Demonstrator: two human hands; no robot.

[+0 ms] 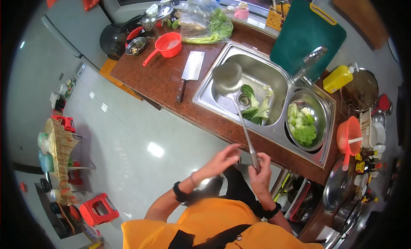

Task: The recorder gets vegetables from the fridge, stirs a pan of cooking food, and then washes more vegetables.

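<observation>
My right hand grips the handle end of a long metal ladle. The ladle's round head is over the left side of the stainless steel sink. My left hand is just left of the handle, fingers spread, holding nothing. Leafy green pieces lie in the sink basin by the drain. A metal bowl with cut greens rests in the smaller basin at the right. Left of the sink, a cleaver lies flat on the brown counter.
A red plastic dipper, a lidded pot and a plastic bag of greens stand at the back left. Behind the faucet leans a green cutting board. A yellow bottle and another red dipper are at the right.
</observation>
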